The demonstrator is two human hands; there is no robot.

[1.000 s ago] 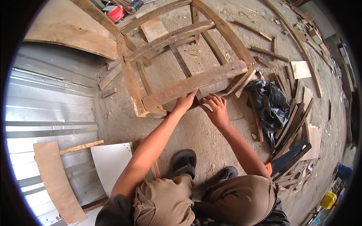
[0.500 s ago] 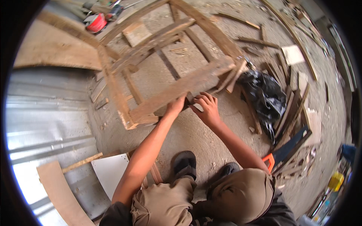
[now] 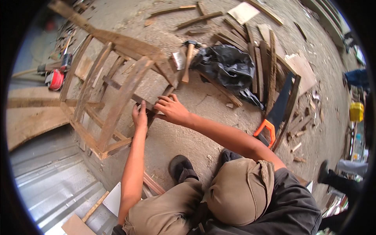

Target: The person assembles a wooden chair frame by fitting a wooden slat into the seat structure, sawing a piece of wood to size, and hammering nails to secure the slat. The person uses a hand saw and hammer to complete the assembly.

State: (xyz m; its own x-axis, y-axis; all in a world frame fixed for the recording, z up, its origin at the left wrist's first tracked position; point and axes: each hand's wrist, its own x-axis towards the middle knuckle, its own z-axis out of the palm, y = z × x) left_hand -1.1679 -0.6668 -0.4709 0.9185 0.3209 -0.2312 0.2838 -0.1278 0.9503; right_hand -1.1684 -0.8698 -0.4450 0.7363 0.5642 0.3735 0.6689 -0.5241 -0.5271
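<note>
A wooden frame [image 3: 122,100] made of several joined rails, like part of a chair, stands tilted on the floor at the left in front of me. A thin dark wooden slat [image 3: 112,83] runs across its inside toward my hands. My left hand [image 3: 140,119] is closed on the slat's near end, thumb and fingers around it. Just right of it, my right hand [image 3: 172,110] has bent fingers pinching the same end from the other side. The underside of the grip is hidden by my fingers.
Beyond my right hand lie a hammer [image 3: 190,58] and a black plastic bag [image 3: 227,64]. A handsaw [image 3: 280,100] with an orange handle leans by scrap wood [image 3: 272,74]. Corrugated metal sheet [image 3: 51,184] is at left. Another person's shoe [image 3: 324,172] shows at right.
My view has turned to the right, so the frame and both hands appear further left. The hammer and more of the saw now show. Both hands stay at the slat's end.
</note>
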